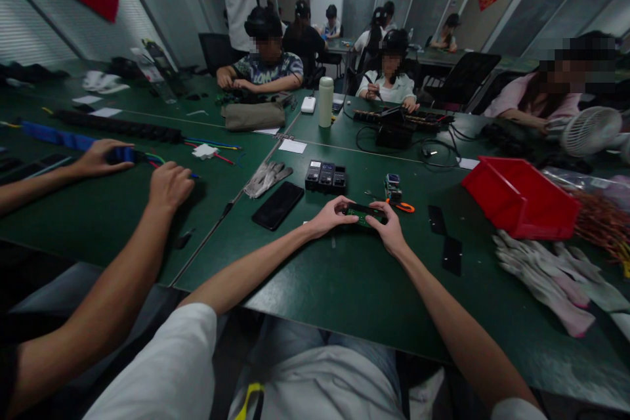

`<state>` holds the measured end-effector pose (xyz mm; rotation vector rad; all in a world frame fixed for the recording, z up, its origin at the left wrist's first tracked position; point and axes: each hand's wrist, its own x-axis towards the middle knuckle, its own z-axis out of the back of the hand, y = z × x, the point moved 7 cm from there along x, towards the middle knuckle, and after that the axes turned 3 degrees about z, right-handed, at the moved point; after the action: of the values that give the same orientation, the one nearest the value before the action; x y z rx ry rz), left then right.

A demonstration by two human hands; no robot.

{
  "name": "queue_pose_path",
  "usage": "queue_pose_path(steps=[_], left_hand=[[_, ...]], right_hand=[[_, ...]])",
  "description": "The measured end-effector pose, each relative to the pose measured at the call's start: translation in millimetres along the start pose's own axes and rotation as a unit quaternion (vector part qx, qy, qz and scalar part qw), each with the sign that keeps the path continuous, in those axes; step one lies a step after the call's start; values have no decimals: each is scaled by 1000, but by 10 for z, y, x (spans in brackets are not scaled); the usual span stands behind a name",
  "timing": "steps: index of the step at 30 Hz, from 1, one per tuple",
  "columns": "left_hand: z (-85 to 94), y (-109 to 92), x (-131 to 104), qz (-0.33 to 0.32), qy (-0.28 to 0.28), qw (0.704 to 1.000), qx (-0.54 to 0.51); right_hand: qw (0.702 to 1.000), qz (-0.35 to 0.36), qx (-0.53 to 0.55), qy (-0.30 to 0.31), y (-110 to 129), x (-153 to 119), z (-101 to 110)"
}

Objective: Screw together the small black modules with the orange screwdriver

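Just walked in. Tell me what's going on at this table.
The person wearing the camera holds a small green circuit board flat on the green table, left hand on one end, right hand on the other. Beside it lie a black phone, a row of black modules, orange-handled cutters, a red bin and white gloves. To the left, a co-worker's hands work on a blue part with coloured wires. Others sit working across the table.
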<state>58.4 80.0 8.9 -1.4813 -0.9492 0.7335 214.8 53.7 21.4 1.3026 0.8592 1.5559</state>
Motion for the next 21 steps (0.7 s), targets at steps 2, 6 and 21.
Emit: queue_pose_path(steps=[2,6,21], left_hand=[[-2,4,1,-2,1,1000,-5],[-4,14,2,2,-2,1000,-21],[-40,40,-15,39,14,998,-57]], right_hand=[[1000,3,6,-1,0,2,-6],[1000,5,-1,-9,-6,3,-8],[1000,7,-14,-12,-16,2,3]])
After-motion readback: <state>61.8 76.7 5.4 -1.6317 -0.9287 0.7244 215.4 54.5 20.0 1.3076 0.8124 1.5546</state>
